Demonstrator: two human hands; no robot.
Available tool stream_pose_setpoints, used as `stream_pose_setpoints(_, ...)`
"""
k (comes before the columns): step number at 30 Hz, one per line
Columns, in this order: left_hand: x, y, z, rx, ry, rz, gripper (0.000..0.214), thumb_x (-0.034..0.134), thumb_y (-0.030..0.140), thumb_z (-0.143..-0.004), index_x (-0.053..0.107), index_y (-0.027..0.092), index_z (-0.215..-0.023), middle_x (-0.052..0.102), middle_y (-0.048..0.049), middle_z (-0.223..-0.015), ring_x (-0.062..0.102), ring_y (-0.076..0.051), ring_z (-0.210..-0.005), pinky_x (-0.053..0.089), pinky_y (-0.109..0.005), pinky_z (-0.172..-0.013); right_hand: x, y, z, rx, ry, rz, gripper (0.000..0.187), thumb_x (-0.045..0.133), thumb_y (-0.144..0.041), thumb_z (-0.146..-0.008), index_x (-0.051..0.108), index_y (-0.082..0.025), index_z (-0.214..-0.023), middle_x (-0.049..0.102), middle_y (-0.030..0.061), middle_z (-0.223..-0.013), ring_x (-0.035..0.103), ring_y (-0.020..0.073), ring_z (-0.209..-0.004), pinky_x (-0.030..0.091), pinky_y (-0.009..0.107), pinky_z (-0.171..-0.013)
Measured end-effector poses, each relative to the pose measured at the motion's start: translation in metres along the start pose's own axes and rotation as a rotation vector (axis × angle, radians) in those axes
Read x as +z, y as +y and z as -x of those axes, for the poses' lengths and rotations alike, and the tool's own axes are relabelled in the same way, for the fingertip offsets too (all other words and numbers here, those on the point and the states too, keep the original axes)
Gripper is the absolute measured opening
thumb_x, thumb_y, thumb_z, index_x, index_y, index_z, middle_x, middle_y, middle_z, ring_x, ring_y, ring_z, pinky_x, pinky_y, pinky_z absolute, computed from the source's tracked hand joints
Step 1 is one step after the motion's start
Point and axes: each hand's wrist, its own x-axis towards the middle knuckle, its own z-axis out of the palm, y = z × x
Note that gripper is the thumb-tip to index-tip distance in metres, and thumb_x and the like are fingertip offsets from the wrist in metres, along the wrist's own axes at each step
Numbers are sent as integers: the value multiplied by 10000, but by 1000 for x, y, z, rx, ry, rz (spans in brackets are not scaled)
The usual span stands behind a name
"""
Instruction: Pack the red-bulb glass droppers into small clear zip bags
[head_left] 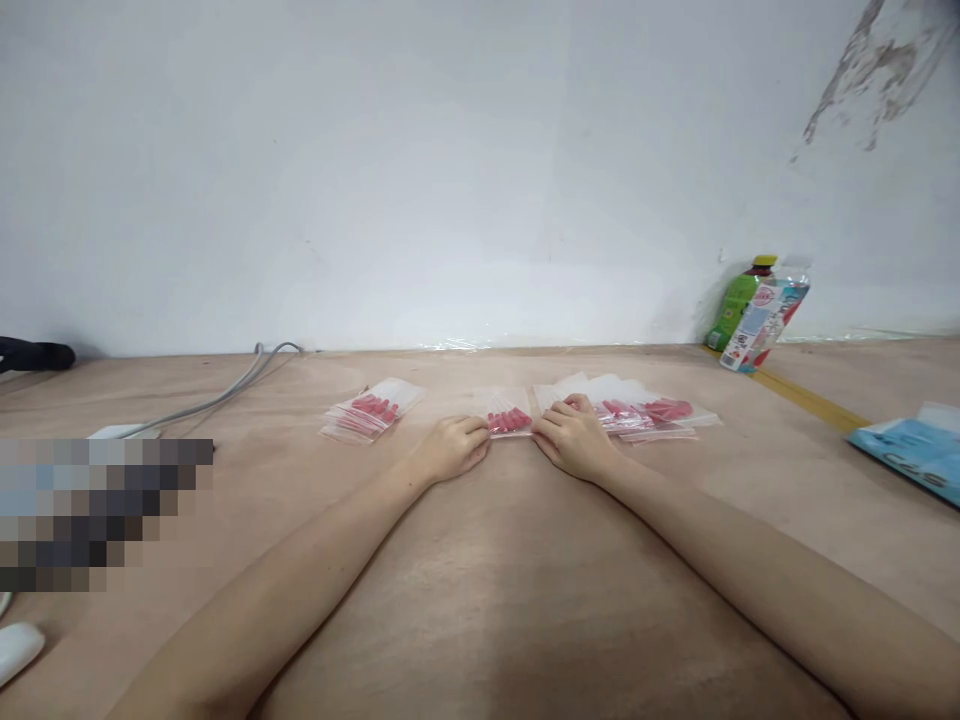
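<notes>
A small clear plastic bag (508,421) with several red, short, stick-like pieces inside lies flat on the table between my hands. My left hand (454,447) is closed at the bag's left edge, fingers curled against it. At the opposite edge, my right hand (574,438) has its fingers bent and pinched on the bag's right side. Just beyond the right hand, a spread pile of similar bags (652,411) with red pieces lies partly hidden by it. Another stack of such bags (369,410) sits to the left of my left hand.
Against the wall at the back right lean a green bottle (733,312) and a printed carton-like bottle (766,322). A blue packet (911,455) lies at the right. Grey cables (217,397), a blurred-out device (90,510) and a white mouse-like object (19,650) are at the left.
</notes>
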Motion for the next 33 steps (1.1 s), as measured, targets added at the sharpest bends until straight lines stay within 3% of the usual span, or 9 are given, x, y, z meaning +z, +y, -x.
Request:
stream_pose_setpoints(4, -1, 0, -1, -2, 24, -7, 166, 444, 157, -820, 606, 153, -786, 642, -60, -853, 607, -161, -735, 492, -282, -690, 1, 1, -2, -37, -1, -4, 214, 441, -192, -832, 601, -168, -692, 625, 27, -655, 483, 147, -721, 228, 362, -819)
stream_pose_setpoints(10, 7, 10, -13, -17, 55, 15, 159, 474, 158, -810, 603, 172, -902, 627, -55, -966, 578, -166, -874, 471, -291, -785, 0, -1, -6, -72, 10, 13, 252, 408, -178, -847, 610, -173, -696, 633, 31, -661, 486, 145, -725, 207, 384, -857)
stream_pose_setpoints(18, 23, 16, -35, 24, 21, -50, 155, 456, 135, -801, 608, 163, -801, 643, -58, -910, 586, -185, -837, 461, -325, -760, 5, -2, -6, -78, 8, 0, 230, 409, -204, -840, 617, -160, -751, 632, 44, -678, 488, 156, -736, 214, 384, -857)
stream_pose_setpoints(26, 21, 12, -40, 165, -27, -151, 201, 405, 121, -821, 580, 136, -723, 629, -71, -779, 572, -182, -756, 445, -311, -715, 4, -1, -6, -71, 28, -5, 239, 400, -204, -834, 600, -151, -714, 614, 36, -648, 486, 148, -711, 212, 392, -871)
stream_pose_setpoints(33, 14, 6, -30, 183, -21, -219, 246, 351, 149, -875, 572, 132, -768, 615, -77, -762, 558, -178, -728, 437, -317, -682, 0, -1, -5, -56, 48, -52, 210, 423, -200, -823, 605, -169, -723, 631, 27, -675, 493, 143, -730, 194, 393, -888)
